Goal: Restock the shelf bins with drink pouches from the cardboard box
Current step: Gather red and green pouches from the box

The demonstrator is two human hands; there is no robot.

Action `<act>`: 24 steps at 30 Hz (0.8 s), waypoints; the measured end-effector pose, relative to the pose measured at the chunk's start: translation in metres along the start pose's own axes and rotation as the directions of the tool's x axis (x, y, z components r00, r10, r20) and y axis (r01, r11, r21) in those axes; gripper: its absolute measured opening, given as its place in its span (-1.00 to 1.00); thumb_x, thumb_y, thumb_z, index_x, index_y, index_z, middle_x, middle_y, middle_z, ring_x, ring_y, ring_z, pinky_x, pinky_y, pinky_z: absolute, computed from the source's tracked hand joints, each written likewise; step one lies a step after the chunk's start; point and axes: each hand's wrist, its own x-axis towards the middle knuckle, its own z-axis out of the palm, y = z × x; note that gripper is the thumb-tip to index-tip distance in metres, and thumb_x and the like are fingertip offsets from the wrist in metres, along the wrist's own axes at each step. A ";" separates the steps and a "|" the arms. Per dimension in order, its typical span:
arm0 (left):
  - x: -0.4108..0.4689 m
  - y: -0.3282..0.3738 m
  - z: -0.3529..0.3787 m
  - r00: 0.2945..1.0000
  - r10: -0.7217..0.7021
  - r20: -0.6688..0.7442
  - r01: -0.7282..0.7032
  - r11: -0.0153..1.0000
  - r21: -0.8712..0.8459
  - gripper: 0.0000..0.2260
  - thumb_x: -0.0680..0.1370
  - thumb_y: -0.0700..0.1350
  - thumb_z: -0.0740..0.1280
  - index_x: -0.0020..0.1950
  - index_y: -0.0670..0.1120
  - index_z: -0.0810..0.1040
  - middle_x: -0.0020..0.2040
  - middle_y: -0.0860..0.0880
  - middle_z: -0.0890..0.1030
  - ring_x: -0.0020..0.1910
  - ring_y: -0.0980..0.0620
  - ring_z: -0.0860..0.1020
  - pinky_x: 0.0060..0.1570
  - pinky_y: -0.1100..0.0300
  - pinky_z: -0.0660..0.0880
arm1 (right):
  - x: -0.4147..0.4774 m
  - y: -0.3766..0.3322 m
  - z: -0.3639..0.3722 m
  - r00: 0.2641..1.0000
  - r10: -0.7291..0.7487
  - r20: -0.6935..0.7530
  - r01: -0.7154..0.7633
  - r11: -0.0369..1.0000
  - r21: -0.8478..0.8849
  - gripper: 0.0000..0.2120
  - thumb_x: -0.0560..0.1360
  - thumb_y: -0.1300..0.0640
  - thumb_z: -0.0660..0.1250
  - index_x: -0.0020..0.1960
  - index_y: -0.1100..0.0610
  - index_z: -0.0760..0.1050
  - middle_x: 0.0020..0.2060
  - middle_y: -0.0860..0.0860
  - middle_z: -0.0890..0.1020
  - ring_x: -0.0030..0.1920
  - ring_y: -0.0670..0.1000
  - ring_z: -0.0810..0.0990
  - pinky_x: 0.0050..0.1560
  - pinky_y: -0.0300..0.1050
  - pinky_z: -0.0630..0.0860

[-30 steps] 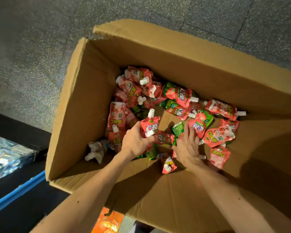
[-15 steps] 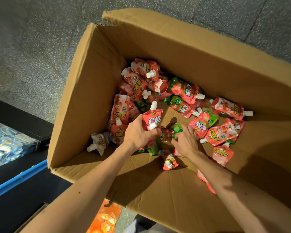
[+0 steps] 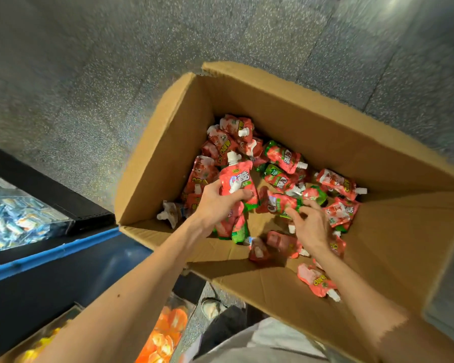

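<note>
1. The black shelf bin (image 3: 24, 218) of blue-and-white packets lies at the far left, just beside the open brown cardboard box (image 3: 325, 121).
2. My left hand (image 3: 215, 203) grips a bunch of red-and-green spouted drink pouches (image 3: 236, 182): three, perhaps four, clamped across their middles.
3. They look soft, light and glossy, so likely to slide. I judge the stiff white spout or the pinched waist the best hold.
4. Loose pouches (image 3: 283, 155) lie on the box floor: I count at least fifteen, and overlap hides the rest.
5. My right hand (image 3: 309, 226) hovers half-curled over one pouch (image 3: 275, 203). Blur means I cannot tell whether it grips.
</note>
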 end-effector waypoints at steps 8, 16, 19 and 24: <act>-0.093 0.015 -0.025 0.995 0.100 0.012 -0.094 0.969 -0.227 -0.71 0.35 -0.06 0.56 0.02 -0.12 0.68 0.01 -0.22 0.70 -0.04 -0.21 0.64 0.16 -0.23 0.52 | -0.063 -0.058 -0.072 0.987 -0.042 -0.153 0.103 0.902 0.419 -0.50 0.50 0.07 0.47 -0.51 0.12 0.31 -0.39 -0.02 0.43 -0.24 -0.01 0.43 -0.19 -0.19 0.30; -0.225 0.010 -0.079 0.927 0.374 -0.024 -0.357 0.861 -0.362 -0.95 0.47 -0.23 0.45 -0.10 -0.17 0.61 -0.21 -0.12 0.67 -0.29 -0.03 0.65 -0.25 0.16 0.58 | -0.191 -0.183 -0.112 0.972 -0.201 0.122 -0.020 0.449 0.893 -0.85 0.57 0.21 0.35 -0.16 0.24 0.56 -0.26 0.03 0.67 -0.22 -0.10 0.63 -0.29 -0.34 0.56; -0.284 0.006 -0.112 0.869 0.488 -0.081 -0.476 0.782 -0.403 -0.80 0.27 -0.15 0.52 -0.21 -0.15 0.58 -0.30 -0.05 0.61 -0.36 0.04 0.59 -0.30 0.21 0.54 | -0.248 -0.232 -0.108 0.925 -0.338 0.173 -0.024 0.403 0.915 -0.87 0.58 0.25 0.31 -0.07 0.31 0.57 -0.24 0.04 0.71 -0.23 -0.12 0.68 -0.25 -0.33 0.60; -0.391 -0.021 -0.178 0.725 0.662 -0.191 -0.676 0.629 -0.384 -0.71 0.26 -0.15 0.51 -0.08 -0.17 0.58 -0.19 -0.11 0.62 -0.25 0.01 0.60 -0.18 0.18 0.57 | -0.346 -0.300 -0.087 0.799 -0.538 0.268 -0.032 0.407 0.913 -0.78 0.60 0.22 0.28 0.15 0.35 0.55 0.01 0.17 0.68 -0.08 0.00 0.64 -0.16 -0.26 0.62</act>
